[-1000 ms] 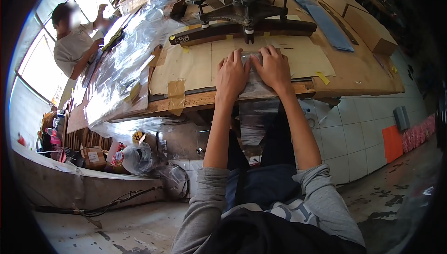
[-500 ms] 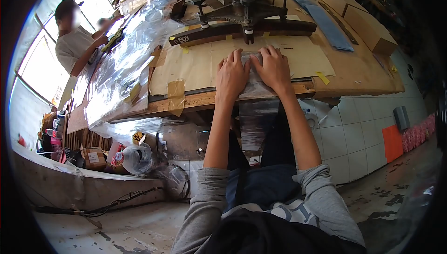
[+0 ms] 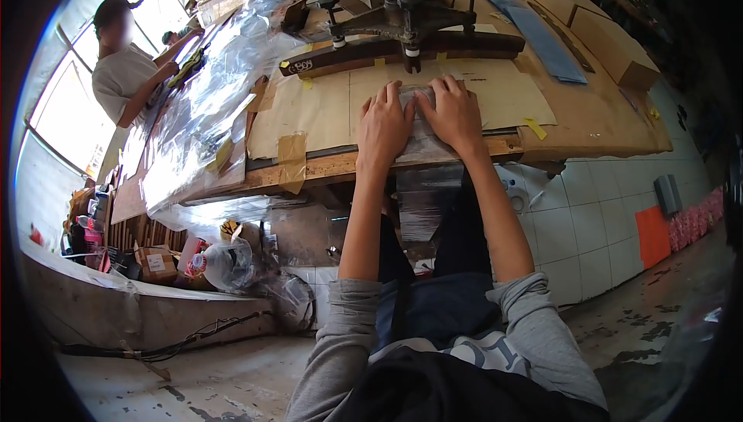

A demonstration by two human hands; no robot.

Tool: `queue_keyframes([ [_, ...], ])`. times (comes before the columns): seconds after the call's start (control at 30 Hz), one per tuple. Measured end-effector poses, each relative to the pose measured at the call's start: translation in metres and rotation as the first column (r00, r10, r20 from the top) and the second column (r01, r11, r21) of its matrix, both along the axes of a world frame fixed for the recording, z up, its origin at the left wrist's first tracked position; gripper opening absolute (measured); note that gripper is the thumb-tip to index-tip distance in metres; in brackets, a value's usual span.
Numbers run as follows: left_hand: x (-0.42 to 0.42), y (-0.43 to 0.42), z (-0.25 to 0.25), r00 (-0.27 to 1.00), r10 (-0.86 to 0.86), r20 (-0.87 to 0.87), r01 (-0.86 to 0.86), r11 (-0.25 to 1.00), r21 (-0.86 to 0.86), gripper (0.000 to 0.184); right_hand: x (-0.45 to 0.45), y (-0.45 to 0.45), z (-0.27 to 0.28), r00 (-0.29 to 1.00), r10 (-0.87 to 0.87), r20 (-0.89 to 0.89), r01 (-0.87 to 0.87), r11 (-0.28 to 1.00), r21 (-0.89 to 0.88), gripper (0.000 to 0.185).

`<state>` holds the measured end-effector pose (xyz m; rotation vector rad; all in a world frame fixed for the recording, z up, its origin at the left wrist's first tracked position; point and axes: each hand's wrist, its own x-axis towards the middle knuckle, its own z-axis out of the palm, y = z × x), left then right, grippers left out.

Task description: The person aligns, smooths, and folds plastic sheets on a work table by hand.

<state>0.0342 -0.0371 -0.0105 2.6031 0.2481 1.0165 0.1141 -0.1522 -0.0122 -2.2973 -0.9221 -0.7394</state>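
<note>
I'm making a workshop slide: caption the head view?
Left hand and right hand rest on clear plastic film over a brown wooden table edge, facing a dark curved bar.

Clear, creased plastic film (image 3: 423,145) lies under both hands (image 3: 384,125) and hangs over the table edge (image 3: 329,166)

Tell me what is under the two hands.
Clear plastic shows between the left hand and right hand, with a pale sheet to either side. What lies directly beneath the palms is covered.

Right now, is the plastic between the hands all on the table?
No, partly off: the plastic hangs below the near edge of the table.
</note>
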Motion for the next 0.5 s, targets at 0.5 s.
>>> queue_keyframes([
  [0.5,-0.0014,-0.0012,0.0024,1.0,0.006,-0.008,-0.006,1.0,0.0,0.039,-0.0014,-0.0003,0.0017,1.0,-0.001,-0.007,0.001,1.0,0.0,0.036],
])
